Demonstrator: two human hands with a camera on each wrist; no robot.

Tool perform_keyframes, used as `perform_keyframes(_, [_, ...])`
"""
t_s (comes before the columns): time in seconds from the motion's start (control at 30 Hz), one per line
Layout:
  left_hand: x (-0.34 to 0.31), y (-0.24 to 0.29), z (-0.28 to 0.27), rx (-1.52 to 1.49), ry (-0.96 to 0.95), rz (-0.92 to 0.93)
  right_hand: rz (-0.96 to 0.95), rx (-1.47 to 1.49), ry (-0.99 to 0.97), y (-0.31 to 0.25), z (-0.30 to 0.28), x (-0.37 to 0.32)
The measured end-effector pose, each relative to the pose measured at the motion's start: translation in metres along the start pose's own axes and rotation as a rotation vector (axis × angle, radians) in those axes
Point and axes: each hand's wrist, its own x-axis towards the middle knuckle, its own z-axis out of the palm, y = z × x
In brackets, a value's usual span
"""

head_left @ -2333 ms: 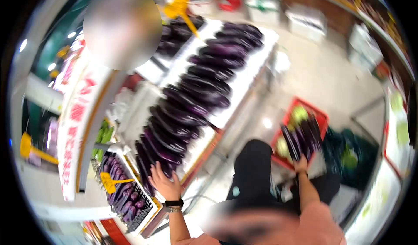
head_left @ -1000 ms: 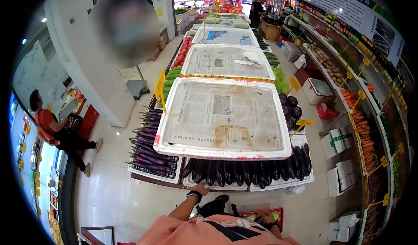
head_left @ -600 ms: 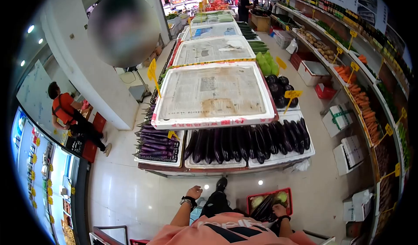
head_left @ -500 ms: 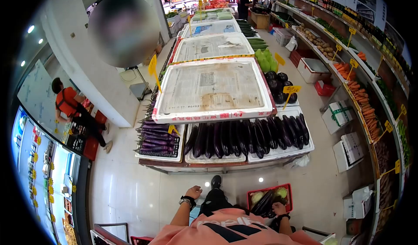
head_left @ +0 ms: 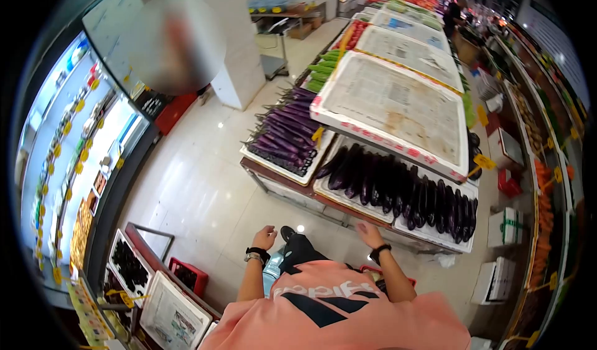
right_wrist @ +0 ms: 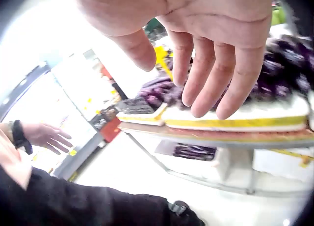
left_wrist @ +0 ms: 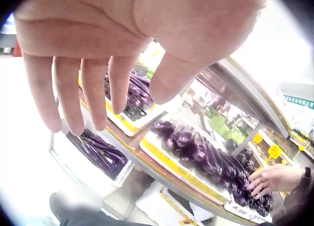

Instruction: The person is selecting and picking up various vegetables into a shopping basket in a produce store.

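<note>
My left hand (head_left: 264, 238) hangs in front of the body with nothing in it, its fingers loosely extended in the left wrist view. My right hand (head_left: 370, 234), also holding nothing, is held out just short of the stall's front edge; in the right wrist view its fingers hang relaxed. Nearest to it are dark, glossy eggplants (head_left: 398, 191), lined up in white foam trays (head_left: 323, 187). To their left, slender purple eggplants (head_left: 286, 132) fill another tray. Beside my right forearm only a bit of the red basket (head_left: 372, 269) shows; the torso and arm hide most of it.
A newspaper-lined foam lid (head_left: 398, 107) overhangs the eggplants. At the lower left stand another red basket (head_left: 189, 276) and a foam box (head_left: 171, 313). A pillar (head_left: 230, 51) rises beyond the aisle. Vegetable shelves (head_left: 540, 225) and white boxes (head_left: 505, 227) line the right side.
My right hand has left the eggplants in the red basket and come forward towards the stall. The head view has swung left, so the stall now sits further right. The left hand remains empty.
</note>
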Motion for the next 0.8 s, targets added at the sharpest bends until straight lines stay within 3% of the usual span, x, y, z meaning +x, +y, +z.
perform_keyframes(0.07, [0.009, -0.015, -0.020, -0.052, 0.068, -0.066, -0.115, 0.183, -0.129, -0.062, 0.038, 0.064])
perform_keyframes(0.1, [0.015, -0.026, -0.029, -0.070, 0.104, -0.091, -0.130, 0.119, -0.230, -0.126, 0.041, 0.083])
perform_keyframes(0.23, [0.047, -0.062, -0.069, -0.171, 0.242, -0.144, -0.259, 0.061, -0.461, -0.217, 0.115, 0.167])
perform_keyframes(0.37, [0.076, -0.087, -0.110, -0.278, 0.346, -0.152, -0.304, -0.047, -0.519, -0.238, 0.182, 0.238])
perform_keyframes(0.47, [0.089, -0.083, -0.148, -0.085, 0.361, -0.235, -0.218, -0.121, -0.499, -0.249, 0.198, 0.280])
perform_keyframes(0.5, [0.092, -0.087, -0.156, -0.117, 0.372, -0.211, -0.248, -0.073, -0.466, -0.236, 0.201, 0.294])
perform_keyframes(0.57, [0.098, -0.094, -0.168, -0.182, 0.353, -0.169, -0.125, -0.024, -0.467, -0.216, 0.193, 0.314])
perform_keyframes(0.6, [0.102, -0.098, -0.175, -0.220, 0.325, -0.154, -0.173, 0.100, -0.447, -0.192, 0.194, 0.323])
perform_keyframes(0.8, [0.153, -0.112, -0.233, -0.378, 0.211, -0.242, 0.063, 0.000, -0.311, -0.205, 0.184, 0.344])
